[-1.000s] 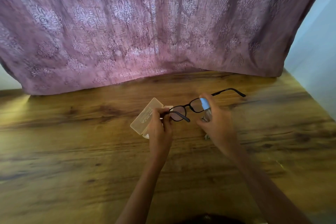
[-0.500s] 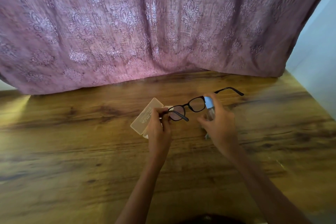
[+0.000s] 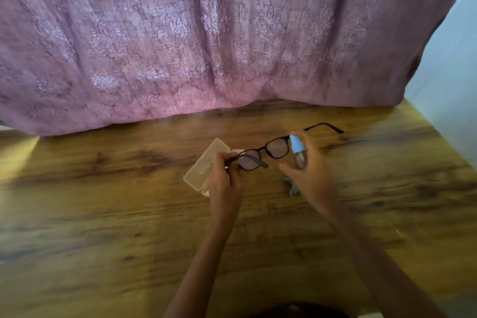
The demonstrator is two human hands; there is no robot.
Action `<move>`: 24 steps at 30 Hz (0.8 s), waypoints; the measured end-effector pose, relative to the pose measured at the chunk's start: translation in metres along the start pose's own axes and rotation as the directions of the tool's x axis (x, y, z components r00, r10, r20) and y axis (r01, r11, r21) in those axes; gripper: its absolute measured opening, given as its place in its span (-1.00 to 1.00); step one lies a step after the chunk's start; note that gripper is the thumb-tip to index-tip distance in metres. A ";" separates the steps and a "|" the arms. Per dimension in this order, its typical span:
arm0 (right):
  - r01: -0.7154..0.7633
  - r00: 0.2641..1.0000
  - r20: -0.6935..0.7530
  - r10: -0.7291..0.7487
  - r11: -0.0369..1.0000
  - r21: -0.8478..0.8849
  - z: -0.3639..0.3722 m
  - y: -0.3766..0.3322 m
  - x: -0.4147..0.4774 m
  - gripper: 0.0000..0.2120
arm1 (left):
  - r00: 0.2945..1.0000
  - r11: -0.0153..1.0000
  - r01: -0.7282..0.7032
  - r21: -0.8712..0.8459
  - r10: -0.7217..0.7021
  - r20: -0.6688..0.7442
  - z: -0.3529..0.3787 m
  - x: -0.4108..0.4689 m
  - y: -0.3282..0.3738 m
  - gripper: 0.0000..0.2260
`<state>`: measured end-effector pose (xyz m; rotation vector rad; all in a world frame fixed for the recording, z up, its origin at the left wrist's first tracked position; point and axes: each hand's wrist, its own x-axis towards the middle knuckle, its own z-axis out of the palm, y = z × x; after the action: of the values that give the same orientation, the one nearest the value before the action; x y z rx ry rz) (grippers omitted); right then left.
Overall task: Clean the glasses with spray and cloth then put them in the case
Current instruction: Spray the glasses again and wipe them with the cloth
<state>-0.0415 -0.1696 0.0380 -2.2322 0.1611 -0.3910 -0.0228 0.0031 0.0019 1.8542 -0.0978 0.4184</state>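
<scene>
Change since a second ago is slight, as I see it: the glasses (image 3: 263, 149) stay lifted just right of the case (image 3: 204, 165), and the spray bottle (image 3: 296, 148) has edged a touch higher, its blue head just beside the lens farther from the case. The pale, translucent case lies on a wood-grain table (image 3: 103, 214). Beyond it a mauve patterned curtain (image 3: 206, 33) hangs to the table's far edge, with a pale wall (image 3: 451, 85) far to its right. A grey cloth (image 3: 293, 187) lies crumpled right of the case, partly under my right hand (image 3: 312, 175). My left hand (image 3: 224, 178), in front of the case, pinches the frame's near corner with curled fingers. My right hand wraps the bottle, one finger arched over its head.
</scene>
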 end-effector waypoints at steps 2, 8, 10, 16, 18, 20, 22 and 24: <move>-0.015 0.998 0.067 0.009 0.995 0.097 -0.001 0.007 -0.001 -0.48 | 1.000 1.000 0.010 0.015 -0.010 -0.004 0.000 0.002 0.000 -0.77; -0.054 0.998 -0.005 0.056 0.989 0.139 -0.005 0.040 0.000 -0.55 | 0.993 0.993 0.113 0.027 -0.113 -0.033 0.001 0.006 -0.005 -0.83; -0.107 0.993 -0.036 0.117 0.974 0.199 -0.008 0.049 0.006 -0.56 | 0.993 0.994 0.112 0.019 -0.111 -0.033 0.001 0.006 -0.005 -0.84; -0.177 0.975 -0.106 0.195 0.971 0.159 -0.010 0.071 0.020 -0.84 | 0.996 0.996 0.085 0.021 -0.084 -0.038 0.001 0.006 -0.004 -0.84; -0.200 0.970 -0.110 0.215 0.971 0.132 -0.009 0.075 0.023 -0.80 | 0.996 0.997 0.080 0.019 -0.080 -0.036 0.001 0.006 -0.004 -0.81; -0.205 0.969 -0.117 0.218 0.973 0.109 -0.008 0.077 0.022 -0.76 | 0.997 0.997 0.068 0.024 -0.067 -0.041 0.001 0.005 -0.003 -0.80; -0.210 0.968 -0.117 0.221 0.973 0.100 -0.006 0.078 0.020 -0.75 | 0.997 0.997 0.068 0.022 -0.067 -0.043 0.001 0.005 -0.003 -0.80; -0.219 0.966 -0.117 0.229 0.972 0.090 -0.005 0.078 0.018 -0.76 | 0.997 0.997 0.076 0.011 -0.076 -0.032 0.001 0.004 -0.005 -0.82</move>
<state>-0.0247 -0.2274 -0.0156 -2.0864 0.4549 -0.4082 -0.0172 0.0039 -0.0012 1.8564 -0.0035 0.3956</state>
